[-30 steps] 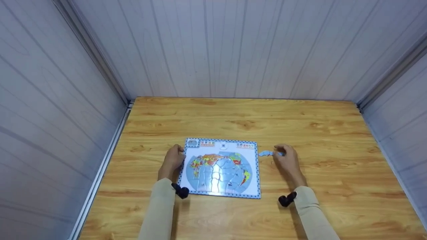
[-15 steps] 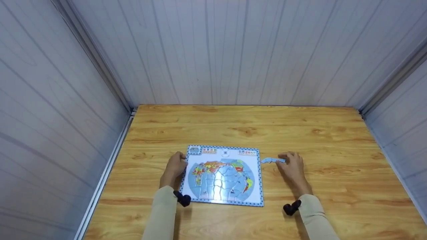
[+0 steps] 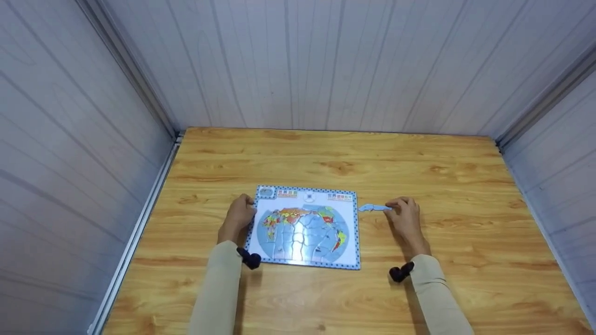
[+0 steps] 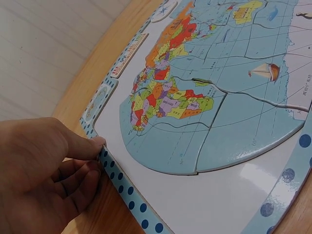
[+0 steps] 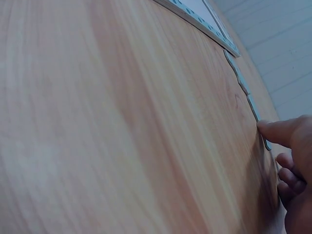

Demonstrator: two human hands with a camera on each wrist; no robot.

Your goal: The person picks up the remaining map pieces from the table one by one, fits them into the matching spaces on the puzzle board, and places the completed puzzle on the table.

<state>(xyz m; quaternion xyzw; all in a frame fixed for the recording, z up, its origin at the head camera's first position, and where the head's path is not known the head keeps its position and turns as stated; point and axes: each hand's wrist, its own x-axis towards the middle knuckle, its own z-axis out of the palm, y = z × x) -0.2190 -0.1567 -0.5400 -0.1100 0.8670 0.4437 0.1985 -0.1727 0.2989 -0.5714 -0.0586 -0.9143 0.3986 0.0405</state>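
Note:
A world-map jigsaw board (image 3: 351, 232) with a dotted blue border lies flat on the table. My left hand (image 3: 240, 215) holds its left edge; in the left wrist view the thumb (image 4: 95, 144) sits on the border, the other fingers curled beside and below it. Along the map's top runs a white band. Just right of the board's upper right side lies a long, wavy, light-blue puzzle strip (image 3: 374, 207), its left end close to the border. My right hand (image 3: 406, 217) pinches the strip's right end; in the right wrist view the thumb (image 5: 273, 130) is against its near edge.
The wooden table (image 3: 335, 160) runs back to a pale panelled wall (image 3: 307, 65), with side walls left and right. Black wrist cameras (image 3: 251, 259) sit at both cuffs. Light glares on the middle of the board.
My right hand has shifted towards the strip's right end, so more of the strip shows. The left hand stays at the board's edge. The head view has tilted slightly.

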